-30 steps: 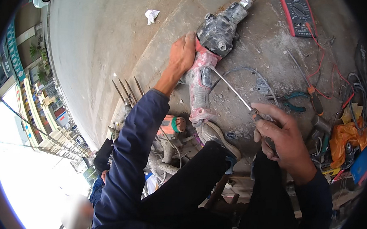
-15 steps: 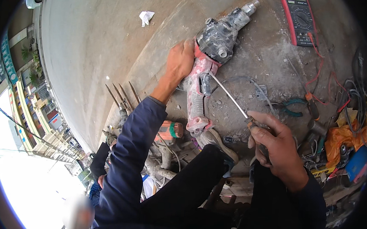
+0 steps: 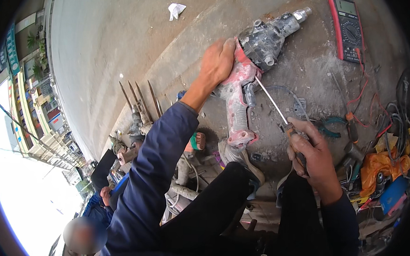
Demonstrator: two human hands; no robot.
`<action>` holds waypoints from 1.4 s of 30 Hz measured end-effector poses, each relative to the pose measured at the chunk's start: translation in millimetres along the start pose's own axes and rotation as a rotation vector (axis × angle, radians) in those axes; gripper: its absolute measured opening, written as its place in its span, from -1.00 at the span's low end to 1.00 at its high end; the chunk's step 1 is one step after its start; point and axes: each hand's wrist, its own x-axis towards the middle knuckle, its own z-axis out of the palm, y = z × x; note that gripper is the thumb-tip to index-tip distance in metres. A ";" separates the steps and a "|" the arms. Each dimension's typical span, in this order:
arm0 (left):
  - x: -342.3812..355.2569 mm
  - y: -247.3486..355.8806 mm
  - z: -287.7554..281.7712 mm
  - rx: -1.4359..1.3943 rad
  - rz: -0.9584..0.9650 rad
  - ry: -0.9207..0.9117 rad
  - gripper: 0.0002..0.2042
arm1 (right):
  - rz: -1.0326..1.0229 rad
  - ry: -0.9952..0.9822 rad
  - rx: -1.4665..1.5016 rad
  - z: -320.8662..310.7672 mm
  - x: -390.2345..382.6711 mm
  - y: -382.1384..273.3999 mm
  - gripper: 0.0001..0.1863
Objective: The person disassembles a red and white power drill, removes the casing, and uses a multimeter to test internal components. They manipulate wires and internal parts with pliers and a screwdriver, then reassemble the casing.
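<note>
A dusty red and grey rotary hammer drill (image 3: 253, 72) lies on the concrete floor, its metal nose toward the upper right. My left hand (image 3: 217, 63) presses down on the drill's red body beside the grey gear housing. My right hand (image 3: 313, 153) grips the handle of a long screwdriver (image 3: 274, 104). The screwdriver's shaft slants up and left, and its tip touches the drill's red casing near the trigger area. My dark trousered legs and blue sleeves fill the lower middle.
A red multimeter (image 3: 347, 26) with red leads lies at the upper right. Pliers (image 3: 329, 126), cables and an orange bag (image 3: 381, 167) crowd the right side. Several pointed chisel bits (image 3: 138, 98) lie to the left. A crumpled paper scrap (image 3: 176, 10) sits on the pavement. Another person (image 3: 96, 215) is at lower left.
The view has shifted slightly, so the drill sits a little higher in the picture. My right hand has brought the screwdriver tip in against the drill's casing. My left hand stays on the drill.
</note>
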 end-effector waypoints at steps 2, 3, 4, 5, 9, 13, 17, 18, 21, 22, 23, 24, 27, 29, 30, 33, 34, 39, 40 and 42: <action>1.5 -3.9 1.2 0.011 -0.005 0.008 -0.47 | -0.278 0.055 -0.320 -6.3 2.5 15.9 -0.56; 1.7 -3.0 2.1 0.007 -0.011 0.005 -0.48 | -0.419 0.086 -0.479 -9.7 3.3 20.9 -0.56; 2.1 -2.3 1.8 0.003 -0.018 0.002 -0.48 | -0.389 0.090 -0.478 -13.0 -0.3 21.6 -0.56; 2.4 -1.7 1.4 -0.001 -0.024 -0.001 -0.49 | -0.358 0.093 -0.477 -15.2 -5.6 18.9 -0.57; 1.0 -2.5 4.4 0.020 0.025 0.029 -0.49 | -0.396 0.071 -0.521 -27.9 -0.6 27.8 -0.56; 1.1 -2.4 2.7 0.049 0.032 0.014 -0.50 | -0.448 0.063 -0.624 -51.1 5.7 31.9 -0.55; -16.5 2.2 11.0 0.062 0.021 0.097 -0.52 | -0.454 0.366 -0.658 -76.3 5.7 55.3 -0.59; -19.4 4.7 15.6 0.043 0.026 0.107 -0.52 | -0.525 0.455 -0.764 -90.1 9.3 58.5 -0.59; -30.6 10.4 27.0 0.125 0.035 0.152 -0.51 | -0.690 0.681 -1.030 -126.3 28.1 67.0 -0.60; -35.0 10.8 30.3 0.148 0.035 0.175 -0.51 | -0.677 0.703 -1.113 -134.4 30.8 64.7 -0.61; -38.2 9.6 32.6 0.149 0.103 0.199 -0.50 | -0.663 0.726 -1.197 -143.2 33.5 62.7 -0.61; -40.1 9.9 33.3 0.167 0.126 0.199 -0.50 | -0.648 0.750 -1.282 -143.2 33.8 56.9 -0.61; -40.7 6.7 31.3 0.188 0.137 0.160 -0.38 | -0.825 0.884 -1.389 -120.9 35.9 51.6 -0.61; -38.1 4.8 25.2 0.172 0.122 0.111 -0.40 | -0.961 0.888 -1.347 -90.1 43.2 44.6 -0.67; -36.5 4.9 21.9 0.162 0.120 0.085 -0.40 | -0.831 0.742 -1.035 -67.5 51.1 40.2 -0.70; -34.7 7.5 3.0 0.049 0.043 -0.159 -0.18 | -0.547 0.383 -0.579 -18.3 96.2 35.4 -0.71; -27.9 4.7 3.0 0.008 0.039 -0.232 -0.13 | -0.538 0.378 -0.603 -3.9 109.9 33.0 -0.67; -23.0 5.7 13.0 -0.025 -0.039 -0.258 0.00 | -0.436 0.472 -0.698 34.3 153.7 26.0 -0.59; -24.0 5.5 12.7 -0.003 -0.041 -0.241 0.00 | -0.421 0.474 -0.641 38.6 154.3 27.1 -0.58; -25.4 4.7 13.3 0.038 -0.045 -0.211 0.00 | -0.390 0.481 -0.529 46.7 153.8 28.9 -0.57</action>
